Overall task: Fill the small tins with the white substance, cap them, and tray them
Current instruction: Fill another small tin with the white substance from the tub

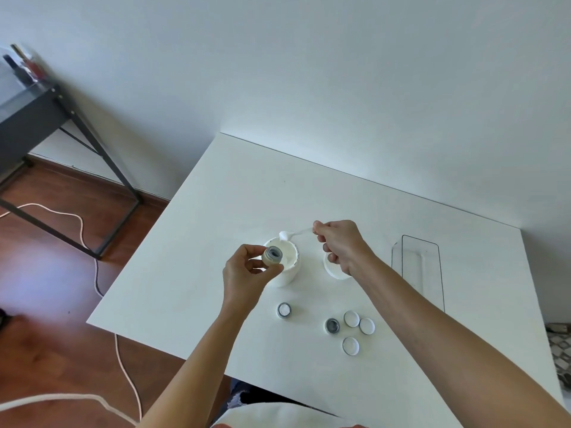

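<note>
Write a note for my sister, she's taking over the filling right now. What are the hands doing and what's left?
Left hand grips a small empty round tin over the big white tub of white substance.
Right hand pinches a white plastic spoon loaded with white substance above the tub.
On the white table: one filled tin, one empty tin, three white round caps, the tub's white lid.
Clear plastic tray at right holds nothing.
Done: one tin filled.
Left: fill two tins, cap all three, tray them.
</note>
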